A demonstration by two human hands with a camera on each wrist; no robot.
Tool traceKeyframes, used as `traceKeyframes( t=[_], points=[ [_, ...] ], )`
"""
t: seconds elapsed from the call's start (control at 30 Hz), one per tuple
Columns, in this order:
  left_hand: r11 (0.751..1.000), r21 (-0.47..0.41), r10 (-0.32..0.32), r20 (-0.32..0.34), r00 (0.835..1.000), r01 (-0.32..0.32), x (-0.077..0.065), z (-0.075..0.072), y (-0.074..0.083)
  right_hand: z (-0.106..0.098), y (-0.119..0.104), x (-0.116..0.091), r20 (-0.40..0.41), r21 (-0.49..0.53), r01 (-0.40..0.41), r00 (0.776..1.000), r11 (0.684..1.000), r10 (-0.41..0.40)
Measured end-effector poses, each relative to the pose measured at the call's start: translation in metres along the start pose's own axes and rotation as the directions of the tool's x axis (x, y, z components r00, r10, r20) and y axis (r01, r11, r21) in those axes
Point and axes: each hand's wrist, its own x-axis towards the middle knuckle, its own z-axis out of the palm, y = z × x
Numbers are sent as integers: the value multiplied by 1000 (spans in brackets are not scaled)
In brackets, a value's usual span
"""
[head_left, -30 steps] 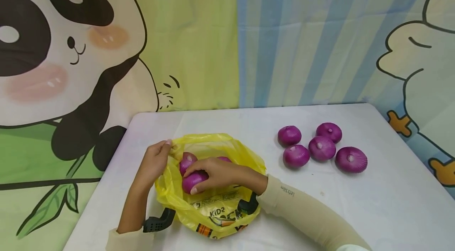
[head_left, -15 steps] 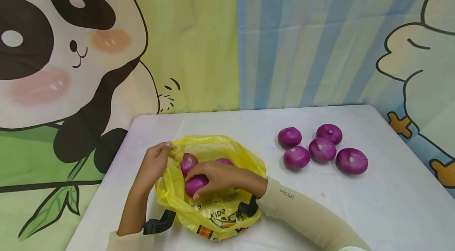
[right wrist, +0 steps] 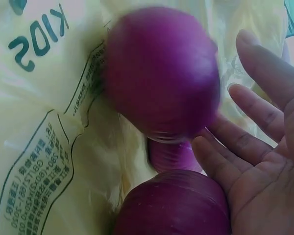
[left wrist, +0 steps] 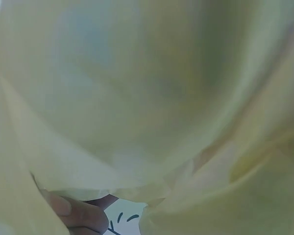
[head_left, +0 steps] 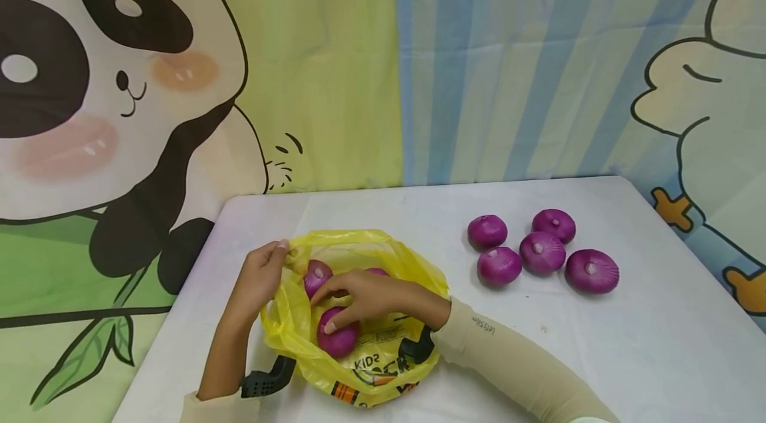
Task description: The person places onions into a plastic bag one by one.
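Observation:
A yellow plastic bag (head_left: 419, 270) with black print stands with its mouth wide. My left hand (head_left: 263, 273) pinches its rim at the left; in the left wrist view the film covers nearly everything but a few fingers (left wrist: 85, 213). Inside the bag, my right hand (head_left: 371, 295) is spread with relaxed fingers beside a red onion (head_left: 340, 343). The right wrist view shows this onion (right wrist: 161, 73) blurred and apart from the thumb. Another red onion (head_left: 316, 277) lies at the bag's left wall, and one more (head_left: 378, 271) is partly hidden behind the right hand.
Several more red onions (head_left: 542, 253) lie grouped on the white table (head_left: 419, 210), right of the bag. Behind the table hangs a cloth (head_left: 335, 77) printed with a panda. Black wrist-camera mounts (head_left: 269, 380) sit at the wrists, close to the bag.
The right hand's fingers have loosened from the onion. That onion has shifted toward the bag's near side. The left hand keeps its hold on the rim.

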Motion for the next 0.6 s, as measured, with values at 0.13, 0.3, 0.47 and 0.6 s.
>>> traceKeyframes(
  t=[0.13,0.3,0.47,0.6],
  points=[
    [1000,6,0,3,1000,0,1,1,-2,-2,2,-2,-23,12,-2,1000,1000,2],
    [1000,11,-5,4,1000,5,1,2,-4,-3,4,-4,-32,41,1,999,999,0],
    [1000,11,-1,0,1000,1,2,2,-3,-3,6,-6,-64,160,24,998,987,-14],
    [1000,10,-13,6,1000,13,3,2,-2,-5,5,-8,-93,282,76,994,956,-52]
  ],
)
